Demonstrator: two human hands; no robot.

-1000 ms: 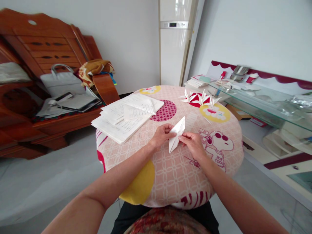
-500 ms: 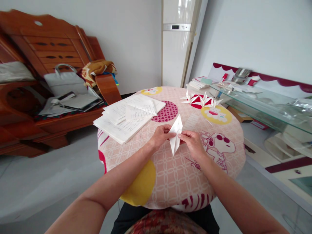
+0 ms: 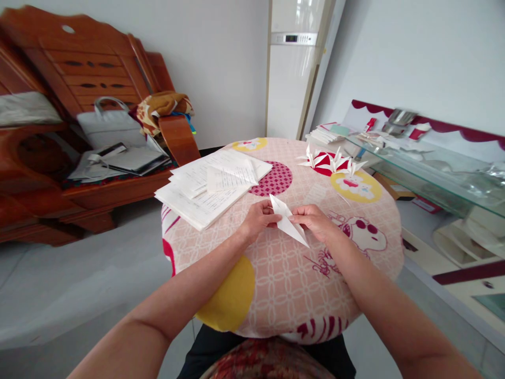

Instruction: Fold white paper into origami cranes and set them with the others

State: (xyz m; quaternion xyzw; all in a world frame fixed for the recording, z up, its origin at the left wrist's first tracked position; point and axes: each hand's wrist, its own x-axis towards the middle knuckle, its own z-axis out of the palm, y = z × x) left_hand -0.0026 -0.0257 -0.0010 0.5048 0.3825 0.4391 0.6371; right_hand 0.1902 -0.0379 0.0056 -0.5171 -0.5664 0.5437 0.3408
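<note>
A folded white paper (image 3: 291,227), long and diamond-shaped, is held between my two hands over the middle of the round table. My left hand (image 3: 262,218) pinches its left edge, with the thumb lying on top. On the opposite edge, my right hand (image 3: 311,218) grips it between thumb and fingers. The paper lies slantwise, one point toward the far left and the other toward the near right. Beyond it, several white paper cranes (image 3: 335,162) stand in a row near the table's far right edge.
A stack of handwritten sheets (image 3: 197,210) lies left on the patterned tablecloth (image 3: 276,284). To the right is a glass-topped cabinet (image 3: 426,168) with papers and metal bowls. A wooden bench (image 3: 98,184) holding a grey bag (image 3: 110,126) stands at the left.
The folded paper has turned from nearly upright in view to a slant, its near point swinging to the right. Both hands still hold it. The view has shifted slightly.
</note>
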